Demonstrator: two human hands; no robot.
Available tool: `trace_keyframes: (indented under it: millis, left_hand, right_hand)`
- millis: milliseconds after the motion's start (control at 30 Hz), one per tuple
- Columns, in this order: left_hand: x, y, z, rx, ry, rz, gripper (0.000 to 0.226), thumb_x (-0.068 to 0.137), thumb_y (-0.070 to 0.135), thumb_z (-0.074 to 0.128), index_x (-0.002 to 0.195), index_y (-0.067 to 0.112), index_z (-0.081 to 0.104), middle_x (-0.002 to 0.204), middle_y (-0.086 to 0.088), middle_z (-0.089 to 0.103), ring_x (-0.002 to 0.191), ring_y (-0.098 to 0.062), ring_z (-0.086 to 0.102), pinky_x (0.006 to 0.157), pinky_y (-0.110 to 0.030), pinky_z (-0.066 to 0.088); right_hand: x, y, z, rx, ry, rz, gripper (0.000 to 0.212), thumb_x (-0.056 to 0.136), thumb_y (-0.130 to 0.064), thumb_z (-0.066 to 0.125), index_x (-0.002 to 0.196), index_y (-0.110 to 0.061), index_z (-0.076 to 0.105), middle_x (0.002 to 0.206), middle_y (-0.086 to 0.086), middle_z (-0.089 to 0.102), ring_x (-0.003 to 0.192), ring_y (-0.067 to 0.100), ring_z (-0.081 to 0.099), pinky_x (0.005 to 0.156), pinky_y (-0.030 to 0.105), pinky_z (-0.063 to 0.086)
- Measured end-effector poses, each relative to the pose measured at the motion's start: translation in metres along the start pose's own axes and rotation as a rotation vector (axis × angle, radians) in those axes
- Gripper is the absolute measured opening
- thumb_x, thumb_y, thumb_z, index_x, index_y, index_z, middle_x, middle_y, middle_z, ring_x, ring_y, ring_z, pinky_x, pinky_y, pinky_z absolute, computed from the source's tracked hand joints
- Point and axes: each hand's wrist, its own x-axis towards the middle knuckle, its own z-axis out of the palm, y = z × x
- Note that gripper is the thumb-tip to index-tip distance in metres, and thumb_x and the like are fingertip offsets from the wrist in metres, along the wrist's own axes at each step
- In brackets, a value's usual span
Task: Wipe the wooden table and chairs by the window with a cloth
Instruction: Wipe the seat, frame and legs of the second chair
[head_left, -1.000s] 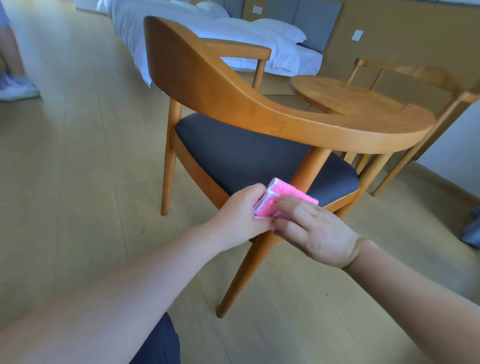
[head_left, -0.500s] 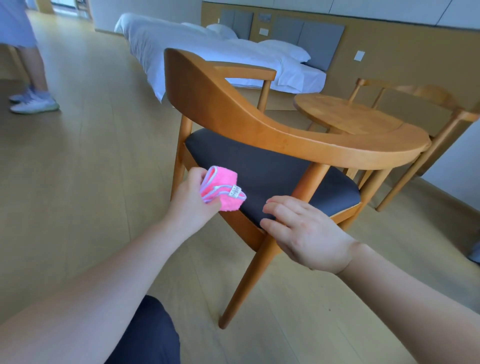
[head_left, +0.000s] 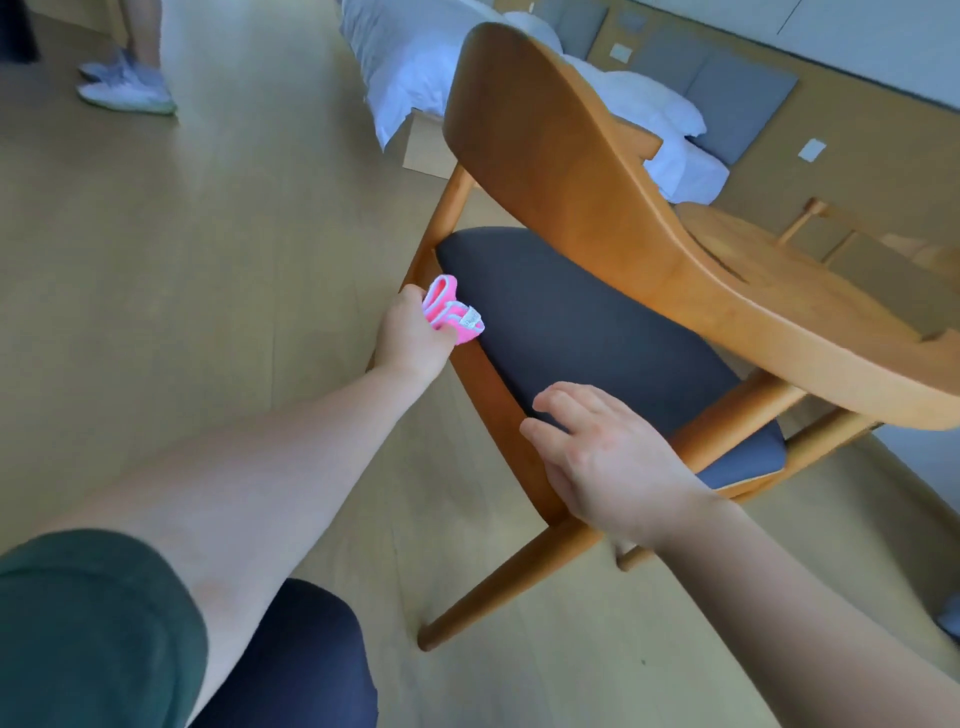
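A wooden armchair (head_left: 550, 150) with a dark grey seat cushion fills the middle and right of the head view. My left hand (head_left: 410, 338) grips a folded pink cloth (head_left: 452, 317) against the seat's left wooden rim, near the rear left leg. My right hand (head_left: 608, 462) rests with relaxed fingers on the near edge of the seat cushion and holds nothing. The round wooden table (head_left: 748, 244) shows behind the chair's curved backrest, with a second wooden chair (head_left: 810, 213) beyond it.
A bed with white bedding (head_left: 654, 114) stands behind the chair. Another person's feet in pale shoes (head_left: 124, 88) stand at the top left. Bare wooden floor (head_left: 182, 260) stretches to the left. My knee in dark trousers (head_left: 291, 660) is at the bottom.
My left hand took the cloth away from my right hand and carried it left along the seat rim. My right hand let go and rests on the seat edge. The view tilted.
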Motion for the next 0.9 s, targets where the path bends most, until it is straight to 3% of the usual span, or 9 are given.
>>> trace_keyframes:
  millis: [133,267,467,633,700,733,767,833,900]
  left_hand:
    - [0.024,-0.007,0.015,-0.066,0.140,-0.050,0.037,0.080,0.027,0.075,0.109,0.019,0.052,0.093,0.006,0.051,0.077,-0.009,0.052,0.064,-0.020,0.045]
    - [0.058,-0.003,0.027,-0.163,0.290,-0.066,0.023,0.082,0.018,0.071,0.094,0.018,0.051,0.083,0.005,0.052,0.071,-0.010,0.053,0.059,-0.019,0.040]
    - [0.105,-0.014,0.041,-0.252,0.266,-0.167,0.026,0.080,0.016,0.072,0.099,0.009,0.056,0.094,-0.007,0.063,0.079,-0.022,0.063,0.064,-0.026,0.046]
    - [0.112,-0.025,0.058,-0.347,0.067,-0.128,0.038,0.087,0.006,0.057,0.121,0.012,0.042,0.098,-0.003,0.057,0.086,-0.023,0.061,0.058,-0.019,0.042]
    - [0.112,-0.032,0.064,-0.325,-0.029,-0.055,0.058,0.088,0.003,0.052,0.140,0.018,0.029,0.116,-0.002,0.054,0.096,-0.021,0.057,0.069,-0.021,0.044]
    - [0.113,-0.035,0.066,-0.303,-0.095,-0.027,0.065,0.091,0.005,0.047,0.147,0.023,0.020,0.132,-0.003,0.048,0.113,-0.023,0.052,0.085,-0.027,0.046]
    - [0.117,-0.038,0.069,-0.272,-0.161,-0.005,0.067,0.094,0.009,0.042,0.151,0.026,0.011,0.149,-0.004,0.033,0.132,-0.024,0.037,0.104,-0.033,0.037]
    - [0.126,-0.044,0.075,-0.224,-0.258,0.025,0.063,0.096,0.034,0.032,0.153,0.027,0.005,0.160,-0.004,0.006,0.147,-0.023,0.006,0.116,-0.040,0.010]
    - [0.134,-0.043,0.077,-0.293,-0.251,0.012,0.071,0.088,0.064,0.025,0.147,0.024,0.026,0.153,-0.008,0.027,0.142,-0.027,0.023,0.113,-0.043,0.024]
  right_hand:
    - [0.014,-0.001,-0.001,0.040,-0.125,0.074,0.016,0.085,-0.004,0.054,0.084,-0.008,0.069,0.090,0.007,0.062,0.089,0.028,0.060,0.081,0.035,0.050]
    - [0.039,0.002,0.001,0.053,-0.181,0.103,0.024,0.090,-0.010,0.046,0.091,-0.013,0.069,0.097,0.001,0.061,0.094,0.021,0.056,0.082,0.031,0.046]
    - [0.061,0.010,0.017,0.094,-0.233,0.138,0.015,0.086,-0.008,0.057,0.086,-0.013,0.071,0.091,-0.001,0.063,0.088,0.018,0.059,0.074,0.032,0.052]
    - [0.075,0.012,0.035,0.120,-0.214,0.135,0.011,0.083,-0.007,0.065,0.085,-0.014,0.072,0.088,-0.002,0.066,0.083,0.016,0.062,0.070,0.028,0.056]
    - [0.080,0.014,0.041,0.122,-0.219,0.128,0.011,0.084,-0.007,0.064,0.084,-0.014,0.072,0.086,-0.001,0.066,0.081,0.016,0.061,0.068,0.029,0.056]
    - [0.082,0.015,0.043,0.119,-0.224,0.124,0.011,0.084,-0.006,0.064,0.084,-0.014,0.072,0.086,-0.001,0.065,0.081,0.016,0.061,0.068,0.029,0.056]
    - [0.084,0.016,0.044,0.112,-0.227,0.119,0.011,0.084,-0.006,0.064,0.084,-0.013,0.072,0.086,-0.001,0.065,0.081,0.016,0.061,0.067,0.030,0.056]
    - [0.087,0.019,0.046,0.105,-0.231,0.119,0.010,0.083,-0.006,0.065,0.084,-0.013,0.072,0.086,-0.001,0.065,0.080,0.017,0.061,0.067,0.030,0.056]
    - [0.089,0.022,0.048,0.109,-0.223,0.119,0.009,0.082,-0.005,0.066,0.084,-0.013,0.072,0.086,-0.001,0.066,0.080,0.018,0.061,0.066,0.030,0.056]
